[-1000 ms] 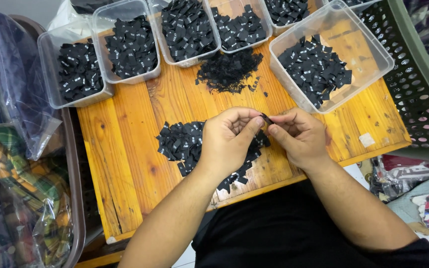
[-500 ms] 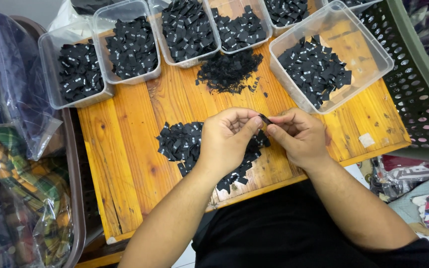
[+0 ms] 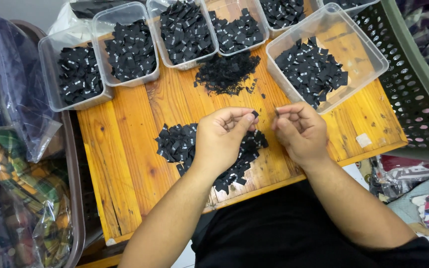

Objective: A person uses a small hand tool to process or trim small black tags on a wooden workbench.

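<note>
Two hands that were pressed together fingertip to fingertip half a second ago have now pulled apart, so whatever they were working between them looks split or separated. Nearest the body, the left hand is curled with thumb and forefinger pinching a small black label, and the right hand is curled too, fingers bunched at a tiny dark bit; hard to say from this angle if that's another label or just shadow. Under them sits the loose pile of black labels on the wooden table. Further out there's a heap of black scraps, then the clear plastic tubs full of sorted labels, with one bigger tub off to the right.
</note>
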